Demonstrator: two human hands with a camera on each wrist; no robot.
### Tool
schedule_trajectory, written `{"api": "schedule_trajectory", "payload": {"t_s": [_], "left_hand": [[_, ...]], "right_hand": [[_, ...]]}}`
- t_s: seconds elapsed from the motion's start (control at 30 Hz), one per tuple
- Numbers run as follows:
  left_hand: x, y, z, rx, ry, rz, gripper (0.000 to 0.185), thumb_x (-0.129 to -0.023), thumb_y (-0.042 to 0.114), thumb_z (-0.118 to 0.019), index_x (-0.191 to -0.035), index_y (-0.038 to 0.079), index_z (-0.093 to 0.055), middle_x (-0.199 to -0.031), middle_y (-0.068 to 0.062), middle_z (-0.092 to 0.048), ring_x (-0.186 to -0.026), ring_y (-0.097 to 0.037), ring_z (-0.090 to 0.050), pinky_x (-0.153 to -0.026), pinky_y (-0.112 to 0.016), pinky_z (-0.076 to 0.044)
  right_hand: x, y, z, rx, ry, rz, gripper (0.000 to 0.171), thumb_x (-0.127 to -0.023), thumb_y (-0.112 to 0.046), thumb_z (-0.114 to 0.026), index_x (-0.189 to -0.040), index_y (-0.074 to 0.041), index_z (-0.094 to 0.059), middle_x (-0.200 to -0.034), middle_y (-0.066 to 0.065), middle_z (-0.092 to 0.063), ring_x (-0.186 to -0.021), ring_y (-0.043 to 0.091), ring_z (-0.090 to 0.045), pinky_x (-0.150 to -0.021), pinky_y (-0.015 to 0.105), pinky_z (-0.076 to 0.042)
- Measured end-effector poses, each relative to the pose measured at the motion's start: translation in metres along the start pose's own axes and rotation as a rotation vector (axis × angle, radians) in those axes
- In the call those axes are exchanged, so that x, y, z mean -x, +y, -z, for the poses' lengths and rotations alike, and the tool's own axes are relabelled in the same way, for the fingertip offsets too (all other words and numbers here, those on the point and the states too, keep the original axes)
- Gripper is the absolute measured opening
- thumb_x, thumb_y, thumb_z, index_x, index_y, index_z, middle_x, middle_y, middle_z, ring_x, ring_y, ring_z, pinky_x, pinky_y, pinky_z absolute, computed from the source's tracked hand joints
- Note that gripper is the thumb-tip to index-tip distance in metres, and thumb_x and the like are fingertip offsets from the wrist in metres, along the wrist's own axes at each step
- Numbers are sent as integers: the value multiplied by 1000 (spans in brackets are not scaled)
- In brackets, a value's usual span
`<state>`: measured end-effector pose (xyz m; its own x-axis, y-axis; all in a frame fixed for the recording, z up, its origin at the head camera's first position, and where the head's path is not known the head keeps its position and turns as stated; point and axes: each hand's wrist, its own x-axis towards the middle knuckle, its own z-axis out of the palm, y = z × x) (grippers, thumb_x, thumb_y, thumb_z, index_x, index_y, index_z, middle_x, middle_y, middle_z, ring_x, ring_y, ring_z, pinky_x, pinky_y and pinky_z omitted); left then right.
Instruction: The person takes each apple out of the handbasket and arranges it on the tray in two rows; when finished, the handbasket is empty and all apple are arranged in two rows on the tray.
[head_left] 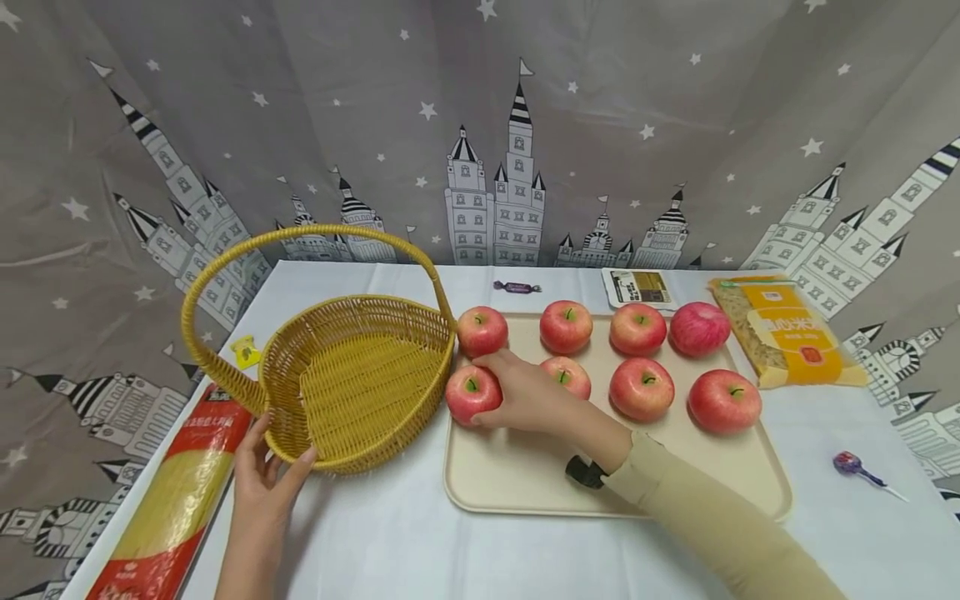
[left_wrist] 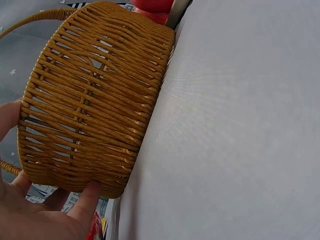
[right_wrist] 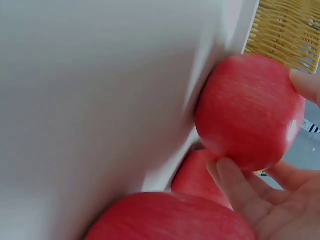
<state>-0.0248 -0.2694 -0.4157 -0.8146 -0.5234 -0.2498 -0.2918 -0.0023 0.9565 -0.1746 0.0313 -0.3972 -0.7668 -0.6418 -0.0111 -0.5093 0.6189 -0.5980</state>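
A yellow wicker basket (head_left: 408, 429) with a tall hoop handle stands at the left, nothing inside it. My left hand (head_left: 264, 492) holds its near left rim, thumb at the edge and fingers against the woven side (left_wrist: 90, 100). On the beige tray (head_left: 517, 479), my right hand (head_left: 528, 396) grips the front left red apple (head_left: 471, 397), fingers and thumb around its sides. In the right wrist view this apple (right_wrist: 250, 112) sits by the tray edge, close to the basket. Several other apples (head_left: 642, 388) lie on the tray in two rows.
Left of the basket lie a red-and-yellow noodle pack (head_left: 176, 492) and a small yellow packet (head_left: 245, 352). Behind the tray are a purple wrapped candy (head_left: 517, 287) and a flat packet (head_left: 637, 288). A yellow pasta bag (head_left: 791, 332) and a lollipop (head_left: 849, 464) lie at right.
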Motion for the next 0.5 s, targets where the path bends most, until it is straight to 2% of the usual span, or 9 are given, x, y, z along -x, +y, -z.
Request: {"api": "schedule_trajectory", "payload": {"t_s": [0.13, 0.17, 0.27, 0.33, 0.43, 0.5], "left_hand": [[-2, -1, 1, 2, 6, 6, 88, -89, 22, -71, -153, 38, -12, -160, 0, -5, -145, -21, -13, -113, -30, -29], [-3, -2, 1, 2, 4, 0, 88, -89, 22, -71, -153, 37, -12, -160, -1, -5, -145, -21, -13, -112, -27, -30], [-3, -1, 1, -1, 2, -3, 88, -89, 25, -71, -152, 38, -12, -160, -1, -4, -145, -21, -12, -112, -27, -29], [-1, 3, 1, 3, 5, -21, 87, -90, 21, -71, -153, 35, -12, -160, -1, -4, -145, -20, -12, -114, -29, -28], [7, 14, 1, -56, 42, -104, 87, -89, 18, -71, -153, 32, -13, -159, 3, -7, -145, -15, -10, -117, -32, -22], [15, 26, 0, -110, 75, -212, 87, -88, 13, -71, -153, 29, -14, -158, 3, -11, -144, -14, -12, -118, -31, -19]], "right_hand": [[0, -2, 0, 18, -1, 2, 80, -79, -43, -76, -145, -15, -41, -139, -1, -45, -120, 14, -47, -102, 34, -43], [2, -3, 1, 19, 10, 7, 81, -80, -44, -75, -146, -16, -40, -141, -1, -44, -123, 14, -45, -104, 35, -41], [9, -7, 5, 9, 64, 30, 78, -82, -43, -74, -147, -16, -39, -145, -1, -42, -132, 17, -38, -111, 37, -34], [16, -10, 11, -11, 99, 48, 75, -83, -42, -73, -146, -17, -41, -146, -1, -42, -135, 18, -35, -112, 39, -32], [30, -11, 24, -15, 155, 85, 69, -85, -39, -72, -144, -17, -44, -146, 2, -42, -136, 19, -34, -112, 43, -33], [41, -9, 33, 13, 196, 91, 68, -85, -39, -72, -144, -17, -45, -147, 3, -41, -136, 21, -34, -110, 46, -35]]}}
